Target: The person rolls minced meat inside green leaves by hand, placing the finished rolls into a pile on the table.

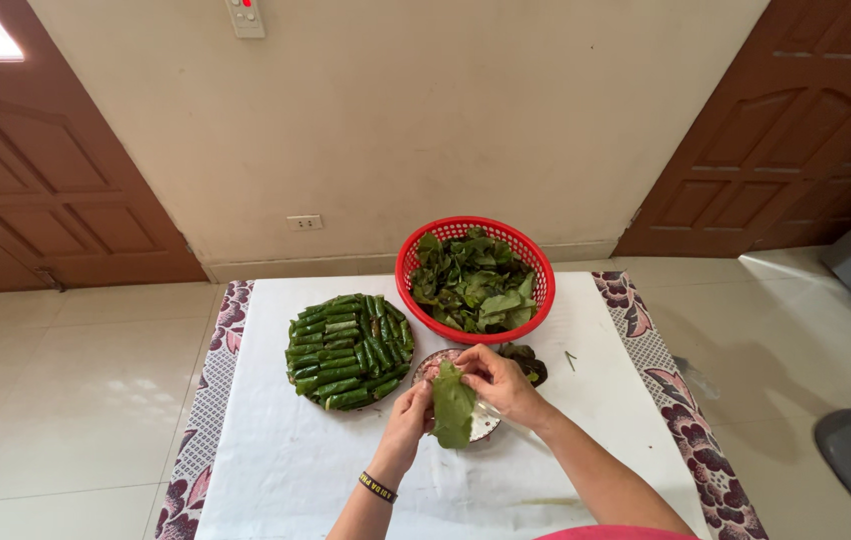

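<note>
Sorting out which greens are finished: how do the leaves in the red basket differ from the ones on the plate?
The leaves in the red basket lie loose, flat and crumpled in a jumbled heap; the leaf rolls on the plate are wrapped into tight little cylinders. The basket leaves point every way, while the rolls lie in neat rows. The basket sits farther from the person than the plate. Both are dark green.

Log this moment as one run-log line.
left hand: holds green leaf | right hand: pinches leaf top | under hands: small bowl | nearby: plate of leaf rolls, red basket of leaves
</note>
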